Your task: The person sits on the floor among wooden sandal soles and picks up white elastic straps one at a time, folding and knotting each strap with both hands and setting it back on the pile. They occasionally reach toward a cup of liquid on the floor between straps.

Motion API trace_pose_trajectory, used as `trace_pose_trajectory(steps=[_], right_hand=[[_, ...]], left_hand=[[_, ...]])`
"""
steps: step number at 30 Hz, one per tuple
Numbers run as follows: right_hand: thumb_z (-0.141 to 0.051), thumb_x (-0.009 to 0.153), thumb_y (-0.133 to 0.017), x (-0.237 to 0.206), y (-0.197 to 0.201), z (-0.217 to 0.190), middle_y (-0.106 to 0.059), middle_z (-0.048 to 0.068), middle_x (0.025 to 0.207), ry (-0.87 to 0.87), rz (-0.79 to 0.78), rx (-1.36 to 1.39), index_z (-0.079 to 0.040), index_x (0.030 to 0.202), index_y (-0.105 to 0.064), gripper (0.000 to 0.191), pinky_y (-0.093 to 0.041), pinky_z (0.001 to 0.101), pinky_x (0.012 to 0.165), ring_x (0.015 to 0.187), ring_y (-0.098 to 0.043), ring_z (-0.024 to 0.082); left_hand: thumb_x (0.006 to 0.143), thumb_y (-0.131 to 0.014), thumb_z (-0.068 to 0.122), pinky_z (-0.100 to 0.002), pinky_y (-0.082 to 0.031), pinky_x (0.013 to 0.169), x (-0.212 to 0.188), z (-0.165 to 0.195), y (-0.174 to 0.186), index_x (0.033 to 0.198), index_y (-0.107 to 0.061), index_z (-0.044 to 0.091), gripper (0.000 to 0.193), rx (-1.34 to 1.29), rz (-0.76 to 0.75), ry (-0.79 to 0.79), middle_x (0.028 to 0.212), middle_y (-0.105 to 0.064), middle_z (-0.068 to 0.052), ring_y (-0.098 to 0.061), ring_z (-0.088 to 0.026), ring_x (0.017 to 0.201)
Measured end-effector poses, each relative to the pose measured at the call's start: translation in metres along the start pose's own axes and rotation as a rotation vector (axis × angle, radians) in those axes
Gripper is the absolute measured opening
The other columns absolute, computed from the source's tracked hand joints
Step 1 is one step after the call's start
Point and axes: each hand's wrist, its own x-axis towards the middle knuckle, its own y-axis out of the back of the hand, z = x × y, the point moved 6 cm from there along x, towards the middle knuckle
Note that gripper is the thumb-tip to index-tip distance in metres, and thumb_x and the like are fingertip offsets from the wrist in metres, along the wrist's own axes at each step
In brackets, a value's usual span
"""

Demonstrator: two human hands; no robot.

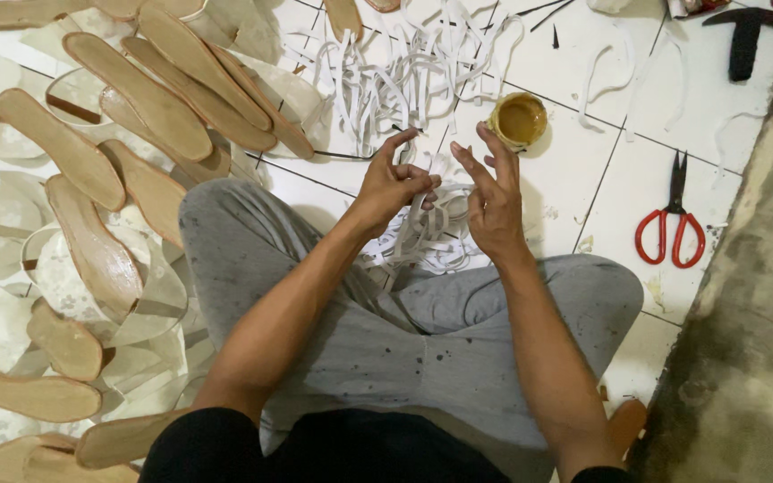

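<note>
White strip [436, 192] between both raised hands

Small floor-level shoemaking workshop, white tiled floor [583, 170], dozens of tan soles [149, 94] laid out, heap of white straps [413, 76], open glue pot [518, 119], red scissors [673, 224], black hammer [746, 36]

left hand [393, 183] and right hand [494, 201] fingering white straps [422, 234], glue tin [518, 120], red scissors [671, 231], tan insoles [149, 94]
</note>
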Motion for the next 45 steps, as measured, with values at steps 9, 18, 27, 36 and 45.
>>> trace_pose_trajectory(steps=[9,18,27,36,45], right_hand=[[0.022,0.076,-0.052,0.003,-0.006,0.001,-0.044,0.016,0.160,0.044,-0.036,-0.213,-0.028,0.142,-0.067,0.084,-0.043,0.0493,0.121,0.148,-0.042,0.038],[0.014,0.078,-0.062,-0.004,-0.014,0.027,-0.042,0.015,0.162,0.039,-0.024,-0.288,-0.020,0.114,-0.069,0.050,-0.040,0.0461,0.121,0.148,-0.042,0.038],[0.019,0.086,-0.048,-0.015,0.001,0.086,-0.050,0.016,0.148,-0.338,0.189,0.139,-0.010,0.138,-0.065,0.061,-0.058,0.0284,0.086,0.132,-0.058,0.029],[0.016,0.091,-0.052,-0.021,0.017,0.085,-0.054,0.012,0.144,-0.321,0.299,0.164,-0.011,0.142,-0.061,0.059,-0.059,0.0276,0.086,0.122,-0.066,0.022],[0.017,0.092,-0.050,-0.037,0.019,0.107,-0.059,0.010,0.132,-0.369,0.327,0.253,-0.011,0.144,-0.059,0.060,-0.061,0.0263,0.079,0.102,-0.071,0.017]], left_hand=[[0.094,-0.070,-0.003,-0.030,-0.056,0.064,0.009,-0.009,0.000,0.124,-0.060,-0.010,0.032,-0.015,-0.155,-0.040,0.086,-0.069,-0.008,-0.067,-0.015,0.073],[0.092,-0.072,-0.006,-0.032,-0.057,0.064,-0.006,0.009,-0.015,0.152,-0.049,0.001,0.064,0.030,-0.188,-0.043,0.086,-0.063,-0.007,-0.066,-0.014,0.075],[0.095,-0.064,-0.009,-0.035,-0.065,0.074,-0.003,0.033,-0.005,0.157,-0.036,0.003,0.069,0.092,-0.026,-0.275,0.094,-0.061,-0.009,-0.071,-0.018,0.081],[0.109,-0.064,0.026,-0.044,-0.055,0.104,0.118,0.117,0.010,0.160,-0.033,0.000,0.065,0.590,0.165,-0.442,0.130,-0.072,-0.024,-0.069,-0.032,0.123],[0.099,-0.073,0.022,-0.048,-0.028,0.120,0.009,0.036,-0.019,0.158,-0.039,0.012,0.069,1.143,-0.180,-0.260,0.163,-0.030,-0.029,-0.026,-0.042,0.153]])
